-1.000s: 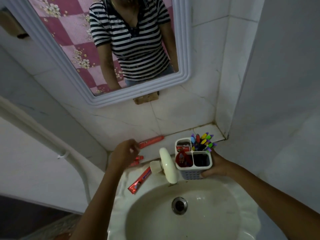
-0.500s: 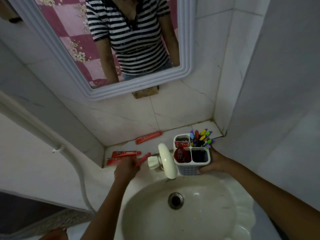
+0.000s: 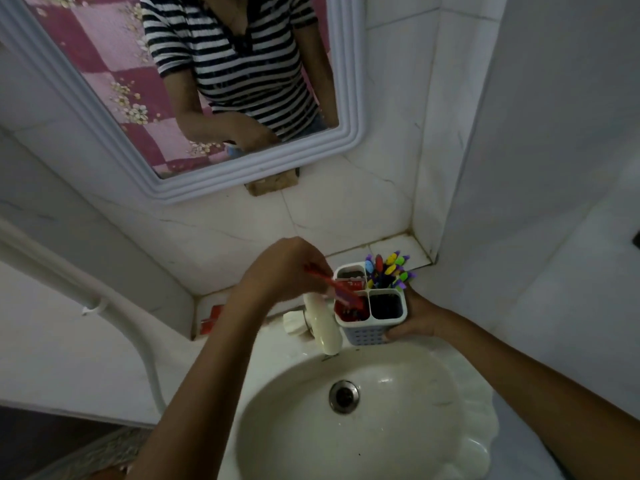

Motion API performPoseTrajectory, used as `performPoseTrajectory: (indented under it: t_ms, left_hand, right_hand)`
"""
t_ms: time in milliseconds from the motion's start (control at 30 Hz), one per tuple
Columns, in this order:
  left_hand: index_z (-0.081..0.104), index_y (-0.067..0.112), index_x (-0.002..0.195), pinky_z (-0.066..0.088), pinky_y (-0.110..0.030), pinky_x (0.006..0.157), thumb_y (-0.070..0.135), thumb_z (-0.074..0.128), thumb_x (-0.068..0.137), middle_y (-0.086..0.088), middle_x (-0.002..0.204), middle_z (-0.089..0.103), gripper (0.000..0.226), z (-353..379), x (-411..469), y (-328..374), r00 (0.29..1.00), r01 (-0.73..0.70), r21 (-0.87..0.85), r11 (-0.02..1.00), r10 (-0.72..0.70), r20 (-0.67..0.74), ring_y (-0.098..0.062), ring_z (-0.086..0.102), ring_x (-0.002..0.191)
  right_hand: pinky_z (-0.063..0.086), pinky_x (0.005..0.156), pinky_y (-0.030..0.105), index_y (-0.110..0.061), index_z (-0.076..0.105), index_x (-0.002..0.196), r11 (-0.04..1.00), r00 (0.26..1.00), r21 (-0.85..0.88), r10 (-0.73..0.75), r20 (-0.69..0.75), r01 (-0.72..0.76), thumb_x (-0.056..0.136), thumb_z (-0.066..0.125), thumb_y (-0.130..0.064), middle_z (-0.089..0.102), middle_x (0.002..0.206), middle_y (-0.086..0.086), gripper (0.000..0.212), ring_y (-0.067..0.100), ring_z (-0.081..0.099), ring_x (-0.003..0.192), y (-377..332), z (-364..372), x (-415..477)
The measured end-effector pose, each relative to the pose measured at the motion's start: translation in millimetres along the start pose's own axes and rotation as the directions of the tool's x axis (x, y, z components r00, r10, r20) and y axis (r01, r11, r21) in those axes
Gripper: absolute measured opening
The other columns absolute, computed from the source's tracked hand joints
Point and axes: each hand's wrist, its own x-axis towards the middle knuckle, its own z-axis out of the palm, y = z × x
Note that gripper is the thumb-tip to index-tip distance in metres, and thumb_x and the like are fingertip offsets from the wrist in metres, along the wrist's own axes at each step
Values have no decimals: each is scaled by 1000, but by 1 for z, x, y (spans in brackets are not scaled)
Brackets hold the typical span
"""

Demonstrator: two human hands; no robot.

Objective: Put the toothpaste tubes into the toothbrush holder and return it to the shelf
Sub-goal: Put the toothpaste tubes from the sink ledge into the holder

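My right hand (image 3: 417, 317) grips the right side of the white toothbrush holder (image 3: 369, 332), which stands on the sink rim beside the tap. My left hand (image 3: 282, 268) holds a red toothpaste tube (image 3: 341, 292) tilted, its lower end inside the holder's front-left compartment, where other red tubes sit. Several colourful toothbrushes (image 3: 389, 270) stand in the back-right compartment. The front-right compartment looks dark and I cannot tell what is in it. More red toothpaste tubes (image 3: 213, 315) lie on the tiled shelf at the left, partly hidden by my left forearm.
The white tap (image 3: 323, 323) juts over the sink (image 3: 349, 420) just left of the holder. The tiled shelf (image 3: 384, 245) runs behind, ending in a corner wall at the right. A framed mirror (image 3: 242, 168) hangs above. A white pipe (image 3: 104, 306) runs down the left wall.
My left hand picked a red tube off the sink's left rim and carried it right and up to the holder. My right hand kept its grip on the holder.
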Motion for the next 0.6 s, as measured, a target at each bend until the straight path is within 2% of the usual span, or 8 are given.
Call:
performPoseTrajectory:
  t_ms: [133,200,267,367,467,533,600]
  left_hand:
    - [74,17,102,52,-27,80,26,75,78,0,98,69,26,32,23,23,998,4,179,984,-16,66,-16,63,91]
    - [73,14,103,54,-30,78,23,74,78,-4,100,69,26,46,30,31,994,-26,233,972,-1,113,-19,64,92]
    - [72,12,107,51,-31,75,20,68,81,-8,105,66,28,54,33,35,993,-47,289,956,13,118,-23,63,95]
    - [59,5,114,49,-34,77,12,65,81,-13,111,65,34,66,35,31,1000,-3,268,963,-5,30,-29,62,101]
    - [46,7,116,46,-32,66,16,70,79,-12,104,66,46,73,34,26,995,72,227,971,-55,-80,-29,63,93]
    - [48,8,116,43,-32,63,21,69,80,-10,101,67,44,76,34,29,991,108,293,950,-80,-108,-28,64,90]
    - [50,9,118,40,-31,63,17,64,83,-8,104,68,39,78,36,33,992,109,391,914,-75,-101,-28,65,94]
  right_hand:
    - [46,95,25,-12,25,138,1000,1000,2,3,8,-3,56,88,6,51,129,4,105,19,51,123,0,0,1]
    - [47,86,11,-13,26,137,1000,1000,7,8,16,-9,56,87,6,52,122,-4,104,19,51,123,-1,0,1]
    - [47,75,1,-12,23,138,1000,1000,25,11,11,-12,57,86,8,50,115,-12,105,18,50,122,-1,0,1]
    - [49,74,3,-11,11,144,999,1000,40,-2,-1,2,58,86,9,53,118,-6,115,17,53,117,-1,0,1]
    - [51,78,9,-12,22,140,999,1000,39,7,2,-7,56,87,7,54,123,-1,108,19,53,121,-1,0,1]
    - [49,75,4,-11,27,137,1000,1000,28,10,4,-10,56,86,8,52,119,-4,102,17,52,118,-1,0,1]
    - [48,73,3,-10,28,137,1000,1000,19,12,-1,-12,56,87,7,53,117,-6,102,17,52,118,1,0,2]
